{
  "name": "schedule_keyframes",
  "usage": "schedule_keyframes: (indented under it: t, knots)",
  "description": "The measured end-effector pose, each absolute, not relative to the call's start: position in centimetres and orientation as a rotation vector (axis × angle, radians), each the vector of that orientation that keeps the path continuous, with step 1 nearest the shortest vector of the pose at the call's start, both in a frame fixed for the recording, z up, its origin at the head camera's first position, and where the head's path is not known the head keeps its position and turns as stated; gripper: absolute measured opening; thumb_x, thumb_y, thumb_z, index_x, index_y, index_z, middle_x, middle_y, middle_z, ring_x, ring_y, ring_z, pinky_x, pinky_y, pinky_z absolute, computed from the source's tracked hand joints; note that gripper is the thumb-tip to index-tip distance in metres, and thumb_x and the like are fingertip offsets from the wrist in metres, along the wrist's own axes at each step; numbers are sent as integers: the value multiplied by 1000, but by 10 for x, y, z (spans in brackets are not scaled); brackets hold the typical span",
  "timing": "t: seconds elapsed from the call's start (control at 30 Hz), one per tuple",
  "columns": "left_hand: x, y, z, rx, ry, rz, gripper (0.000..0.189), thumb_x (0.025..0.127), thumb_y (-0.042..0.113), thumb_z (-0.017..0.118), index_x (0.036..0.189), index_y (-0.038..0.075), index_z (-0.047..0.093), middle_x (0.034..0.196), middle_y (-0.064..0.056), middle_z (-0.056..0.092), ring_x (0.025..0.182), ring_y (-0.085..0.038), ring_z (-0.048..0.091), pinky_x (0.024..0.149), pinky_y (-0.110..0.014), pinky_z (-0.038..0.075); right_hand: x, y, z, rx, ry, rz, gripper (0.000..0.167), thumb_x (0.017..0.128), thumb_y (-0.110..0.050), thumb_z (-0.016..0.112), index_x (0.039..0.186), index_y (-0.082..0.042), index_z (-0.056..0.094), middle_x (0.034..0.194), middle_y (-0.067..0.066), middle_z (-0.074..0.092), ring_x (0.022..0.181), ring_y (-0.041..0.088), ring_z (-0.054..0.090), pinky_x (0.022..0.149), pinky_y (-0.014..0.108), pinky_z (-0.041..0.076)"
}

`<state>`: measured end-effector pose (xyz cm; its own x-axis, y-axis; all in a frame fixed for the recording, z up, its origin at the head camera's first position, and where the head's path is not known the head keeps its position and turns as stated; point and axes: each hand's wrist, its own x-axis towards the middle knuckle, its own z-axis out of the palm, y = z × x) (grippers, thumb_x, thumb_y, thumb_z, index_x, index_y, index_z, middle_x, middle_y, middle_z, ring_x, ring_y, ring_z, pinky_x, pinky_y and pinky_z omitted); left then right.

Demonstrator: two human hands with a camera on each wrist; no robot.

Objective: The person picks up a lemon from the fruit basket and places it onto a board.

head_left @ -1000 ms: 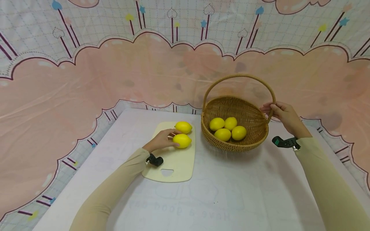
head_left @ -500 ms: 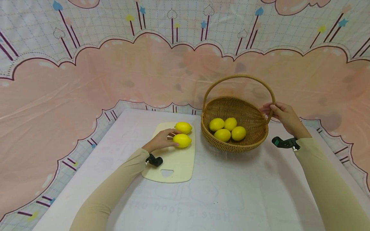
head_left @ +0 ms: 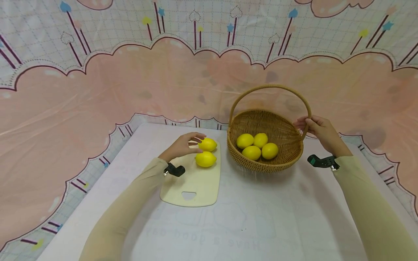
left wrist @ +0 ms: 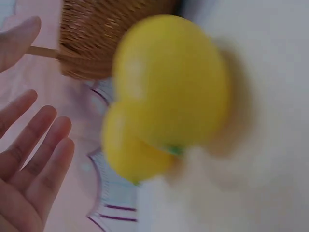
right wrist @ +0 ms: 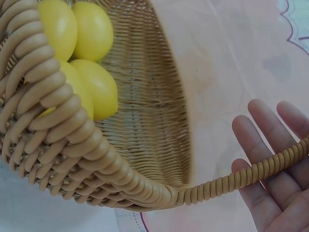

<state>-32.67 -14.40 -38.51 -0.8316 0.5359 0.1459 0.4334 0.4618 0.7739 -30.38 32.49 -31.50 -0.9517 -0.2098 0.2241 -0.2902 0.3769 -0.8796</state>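
My left hand [head_left: 184, 145], fingers spread, hovers above the left side of a cream cutting board [head_left: 203, 188]. Two lemons lie on the board: the nearer lemon [head_left: 206, 159] is below the thumb, and the fingertips overlap the farther lemon [head_left: 209, 145] in the head view. The left wrist view shows the fingers [left wrist: 50, 169] apart from both lemons. At the right, my right hand [head_left: 323, 131] holds the handle [head_left: 307, 105] of a wicker basket [head_left: 271, 166], with the handle between thumb and fingers. Several lemons [right wrist: 94, 31] sit inside the basket.
The white table [head_left: 261, 217] carries faint printed lettering and drawings in front of the board and basket. A pink patterned cloth [head_left: 163, 83] hangs behind and around the table. Black wrist cameras are strapped at both sleeve cuffs.
My left hand has let go of the nearer lemon and risen slightly away, toward the farther one. That lemon stays on the board. The right hand and basket hold still.
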Motion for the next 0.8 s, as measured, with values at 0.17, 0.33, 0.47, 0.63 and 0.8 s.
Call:
schedule_keyframes:
  t: [0.17,0.33,0.47,0.63,0.8]
  knots:
    - [-332,-128,-350,951,2544,1343,57,82,13,73,133,4,49,133,-16,52,121,-30,53,105,-39,44,-303,325,-315,465,-2547,1640,30,100,-32,39,113,-17,62,99,-21,68,95,-4,63,82,10,50]
    - [-339,-104,-326,1063,2514,1317,58,83,14,72,134,3,48,133,-14,52,121,-28,52,106,-37,43,-303,325,-314,458,-2560,1632,31,100,-33,39,114,-17,62,99,-21,67,95,-4,63,82,9,50]
    - [-346,-81,-314,1106,2498,1279,56,83,15,72,133,5,50,133,-15,53,120,-27,53,106,-34,44,-303,325,-314,459,-2572,1605,43,100,-35,38,120,-2,57,98,-22,67,95,-5,63,81,8,49]
    - [-356,-53,-306,1101,2463,1227,54,84,16,71,133,8,51,133,-13,53,123,-28,51,106,-30,43,-303,325,-315,453,-2583,1593,49,100,-36,38,122,5,52,98,-23,67,95,-5,62,82,8,49]
    - [-364,-28,-299,1125,2420,1209,54,85,17,69,134,6,49,134,-11,54,124,-24,52,105,-29,43,-304,326,-314,445,-2605,1589,50,100,-37,39,124,5,51,99,-22,67,96,-4,63,82,7,49]
